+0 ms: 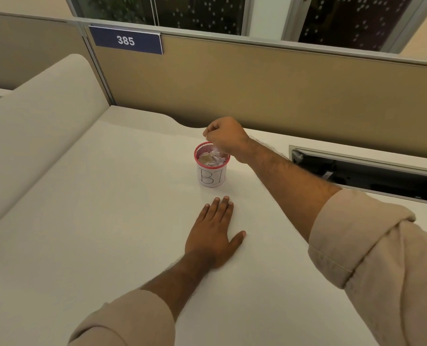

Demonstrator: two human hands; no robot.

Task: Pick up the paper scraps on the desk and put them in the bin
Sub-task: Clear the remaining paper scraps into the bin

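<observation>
A small red mesh bin with a white label reading "BI…" stands on the white desk, towards the back. Crumpled paper scraps, white and brownish, fill it. My right hand hovers right over the bin's far rim with its fingers curled into a pinch. A white scrap pokes out from under those fingers into the bin. My left hand lies flat on the desk, palm down, in front of the bin and holds nothing. I see no loose scraps on the desk surface.
A tan partition with a blue "385" sign backs the desk. A rounded beige divider runs along the left side. An open cable tray slot is set into the desk at the right.
</observation>
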